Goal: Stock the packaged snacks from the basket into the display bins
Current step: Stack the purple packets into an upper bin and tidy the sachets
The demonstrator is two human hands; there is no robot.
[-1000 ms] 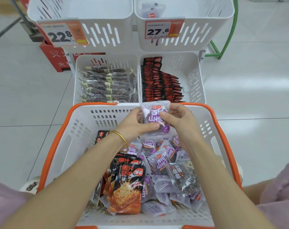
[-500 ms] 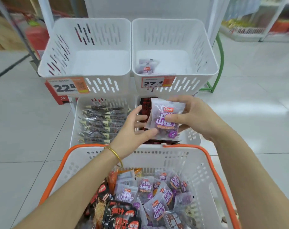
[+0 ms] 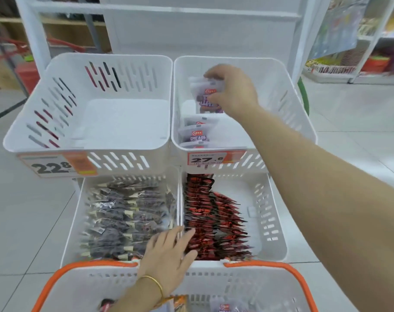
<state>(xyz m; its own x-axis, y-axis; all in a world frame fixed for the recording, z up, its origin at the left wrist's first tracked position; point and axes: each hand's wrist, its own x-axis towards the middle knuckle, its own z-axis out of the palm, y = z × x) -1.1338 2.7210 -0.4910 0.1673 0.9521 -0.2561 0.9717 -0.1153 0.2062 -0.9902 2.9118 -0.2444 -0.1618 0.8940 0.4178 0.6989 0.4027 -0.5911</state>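
Observation:
My right hand (image 3: 231,91) reaches into the upper right white bin (image 3: 288,113) and grips a purple-and-clear snack packet (image 3: 206,99) above the bin's floor. A few matching purple packets (image 3: 195,135) lie at the bin's front left. My left hand (image 3: 169,251), with a gold bangle on its wrist, hovers open with fingers spread over the divide between the two lower bins, holding nothing. The orange-rimmed white basket (image 3: 74,287) sits at the bottom edge; only a few of its packets show.
The upper left bin (image 3: 106,122) holds nothing and carries a 22.8 price tag (image 3: 56,165). The lower left bin holds dark packets (image 3: 126,217); the lower right bin holds red-and-black packets (image 3: 211,221) with bare room on its right. Store shelves (image 3: 360,52) stand far right.
My right hand carried the purple packet up from over the basket into the upper right bin. My left hand let go of it and dropped back over the lower bins. The view tilted upward.

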